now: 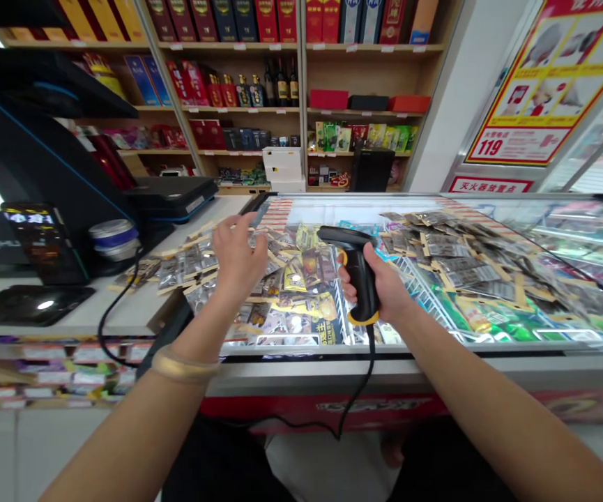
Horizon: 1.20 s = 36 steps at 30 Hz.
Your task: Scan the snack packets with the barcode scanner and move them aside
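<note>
My right hand (379,282) is wrapped round the grip of a black and yellow barcode scanner (362,279), held above a glass-topped chest freezer (332,209) with its head pointing left. The scanner's cord hangs down in front of the freezer. My left hand (241,254) hovers over the left side of the glass, thumb and fingers apart; some fingers are hidden behind the hand. Beneath and beside it lie small clear snack packets (196,261) with tan edges. More such packets (458,247) are heaped on the right of the glass. Yellow packages (295,275) show near the middle.
At left stand a checkout terminal (29,139), a phone (44,240), a roll of tape (116,237) and a black scale (176,195) on the counter. Shelves (233,47) of boxes and bottles line the back. A red and yellow poster (552,77) hangs at right.
</note>
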{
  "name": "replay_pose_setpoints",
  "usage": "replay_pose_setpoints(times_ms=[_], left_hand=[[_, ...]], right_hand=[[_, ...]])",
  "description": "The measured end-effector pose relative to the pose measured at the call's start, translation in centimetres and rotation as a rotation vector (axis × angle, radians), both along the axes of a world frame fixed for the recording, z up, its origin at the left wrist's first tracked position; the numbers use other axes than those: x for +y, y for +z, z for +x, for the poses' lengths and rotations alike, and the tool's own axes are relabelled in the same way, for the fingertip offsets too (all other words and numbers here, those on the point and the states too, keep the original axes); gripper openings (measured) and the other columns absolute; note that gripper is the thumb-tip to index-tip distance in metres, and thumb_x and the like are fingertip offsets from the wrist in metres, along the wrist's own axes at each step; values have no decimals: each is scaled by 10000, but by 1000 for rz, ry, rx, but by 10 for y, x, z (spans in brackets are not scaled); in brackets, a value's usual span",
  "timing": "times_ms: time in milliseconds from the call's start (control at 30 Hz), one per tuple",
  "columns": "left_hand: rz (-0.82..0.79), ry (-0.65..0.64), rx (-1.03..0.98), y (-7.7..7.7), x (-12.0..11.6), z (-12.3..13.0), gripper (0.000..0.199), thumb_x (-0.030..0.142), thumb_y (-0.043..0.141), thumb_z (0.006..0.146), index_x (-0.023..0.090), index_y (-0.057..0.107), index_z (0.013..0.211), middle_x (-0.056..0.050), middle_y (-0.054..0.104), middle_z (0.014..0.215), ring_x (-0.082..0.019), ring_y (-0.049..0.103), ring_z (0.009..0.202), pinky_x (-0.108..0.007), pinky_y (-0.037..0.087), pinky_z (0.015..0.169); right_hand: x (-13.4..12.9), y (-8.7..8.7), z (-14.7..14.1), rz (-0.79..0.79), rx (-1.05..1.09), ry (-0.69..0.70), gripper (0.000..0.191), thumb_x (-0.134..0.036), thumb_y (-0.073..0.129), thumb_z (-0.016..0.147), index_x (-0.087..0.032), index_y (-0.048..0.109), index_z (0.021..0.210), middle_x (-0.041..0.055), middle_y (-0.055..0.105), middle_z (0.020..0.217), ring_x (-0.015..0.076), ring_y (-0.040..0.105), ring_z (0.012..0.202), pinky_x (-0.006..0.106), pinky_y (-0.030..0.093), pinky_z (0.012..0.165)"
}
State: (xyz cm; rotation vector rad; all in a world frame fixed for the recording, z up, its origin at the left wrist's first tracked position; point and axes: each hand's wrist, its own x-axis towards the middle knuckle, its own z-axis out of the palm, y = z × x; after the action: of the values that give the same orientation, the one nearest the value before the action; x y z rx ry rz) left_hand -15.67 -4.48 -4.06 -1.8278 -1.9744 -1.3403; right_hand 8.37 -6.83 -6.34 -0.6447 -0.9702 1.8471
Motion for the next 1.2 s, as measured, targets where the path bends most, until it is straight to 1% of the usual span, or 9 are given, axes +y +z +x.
replay_pose_setpoints(times_ms=[133, 233, 333, 433, 567, 767, 900, 1033, 1200], left_hand=[[1, -266, -16, -6, 12, 59, 426, 288, 518, 883, 178, 621, 1282, -143, 613, 1284, -288, 506, 1276, -457, 373, 1129], [-91, -419, -34, -18, 21, 106, 399, 287, 531, 880, 159, 647, 1240, -148, 646, 1245, -284, 548, 1241, -436, 400, 1109], [-257, -502, -18, -33, 27, 143, 377, 307, 542, 887, 150, 673, 1204, -161, 657, 1256, -295, 569, 1233, -436, 414, 1092], [-390, -516, 31, -48, 27, 163, 431, 439, 571, 890, 148, 681, 1188, -191, 645, 1293, -345, 572, 1229, -503, 410, 1076], [-414, -530, 94, -59, 27, 166, 548, 589, 649, 807, 168, 688, 1156, -201, 653, 1268, -392, 545, 1239, -568, 364, 1087], [-418, -627, -5, -63, 30, 158, 273, 450, 736, 738, 222, 700, 885, -140, 695, 1165, -351, 579, 1189, -532, 388, 1077], [-468, -651, -167, -60, 27, 153, 324, 355, 795, 664, 223, 642, 918, -104, 712, 1033, -295, 641, 1006, -456, 486, 935], [-454, -620, -347, -57, 26, 148, 351, 242, 785, 667, 215, 655, 991, -76, 718, 994, -240, 656, 885, -421, 503, 885], [-446, -557, -834, -59, 36, 143, 347, 186, 781, 654, 192, 684, 987, -9, 673, 753, -194, 657, 726, -400, 552, 804]], right_hand=[[1, 0, 60, 59, -72, -136, 483, -675, 656, 806, -195, 616, 839, -18, 525, 643, 96, 422, 462, 227, 372, 404], [3, -4, 95, 87, -88, -224, 495, -681, 660, 795, -190, 627, 850, -18, 507, 644, 96, 398, 461, 232, 348, 399], [5, -10, 113, 81, -72, -277, 508, -686, 676, 780, -185, 621, 851, -18, 504, 645, 94, 403, 466, 227, 346, 401], [4, -14, 116, 33, -77, -280, 518, -690, 689, 768, -183, 623, 850, -18, 517, 635, 93, 422, 466, 225, 367, 407], [3, -15, 112, -9, -71, -277, 511, -694, 680, 773, -191, 607, 837, -22, 518, 621, 96, 424, 457, 231, 379, 401], [2, -14, 113, -17, -69, -279, 522, -704, 657, 789, -189, 597, 851, -17, 518, 631, 98, 431, 466, 235, 374, 407], [1, -15, 115, 0, -74, -283, 517, -703, 648, 800, -190, 611, 857, -12, 519, 644, 100, 430, 473, 236, 369, 413], [0, -16, 115, 30, -60, -281, 526, -703, 649, 796, -181, 624, 860, -10, 510, 656, 94, 422, 481, 234, 374, 422], [0, -17, 116, 61, -60, -278, 526, -710, 647, 791, -192, 615, 874, -8, 512, 663, 103, 419, 489, 242, 368, 425]])
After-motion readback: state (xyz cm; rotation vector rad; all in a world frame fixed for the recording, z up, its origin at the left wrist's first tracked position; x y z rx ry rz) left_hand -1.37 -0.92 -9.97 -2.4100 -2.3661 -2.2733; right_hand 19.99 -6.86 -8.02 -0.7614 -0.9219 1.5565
